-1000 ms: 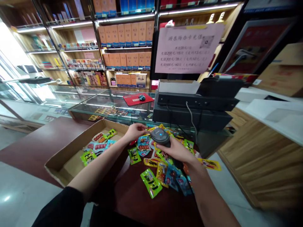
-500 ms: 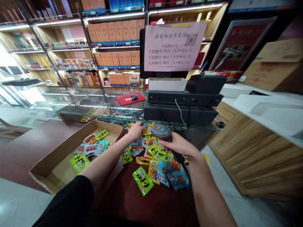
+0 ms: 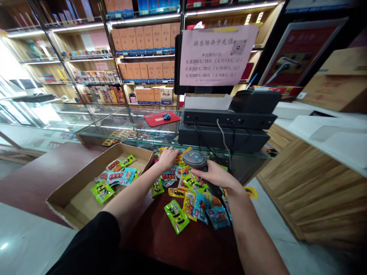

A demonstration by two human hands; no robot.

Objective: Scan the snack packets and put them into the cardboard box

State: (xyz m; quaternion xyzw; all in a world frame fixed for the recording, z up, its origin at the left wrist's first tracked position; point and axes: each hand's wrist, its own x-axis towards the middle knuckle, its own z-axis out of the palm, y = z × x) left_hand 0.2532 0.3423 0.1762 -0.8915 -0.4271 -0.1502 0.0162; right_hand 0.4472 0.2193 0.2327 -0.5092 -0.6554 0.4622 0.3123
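Observation:
My right hand (image 3: 218, 176) is wrapped round the handle of a dark grey barcode scanner (image 3: 195, 159), whose head points left over a pile of snack packets. My left hand (image 3: 169, 157) rests at the back of the pile on yellow packets, fingers bent; what lies under its fingertips is hidden. A green packet (image 3: 176, 216) lies at the front of the pile, with blue packets (image 3: 218, 217) to its right. On the left, a shallow cardboard box (image 3: 67, 191) holds several packets, among them a green one (image 3: 102, 191) and a blue one (image 3: 127, 176).
Behind the pile stand a glass counter (image 3: 129, 118) with a red mouse pad (image 3: 156, 119), and a dark cash register base (image 3: 223, 137) below a screen covered by a pink notice (image 3: 215, 57). A cable hangs from the scanner. A wooden cabinet (image 3: 309, 191) stands at the right.
The whole view has shifted slightly, with the counter and box appearing a little further right. My right hand still holds the scanner over the pile, and my left hand stays at the pile's back.

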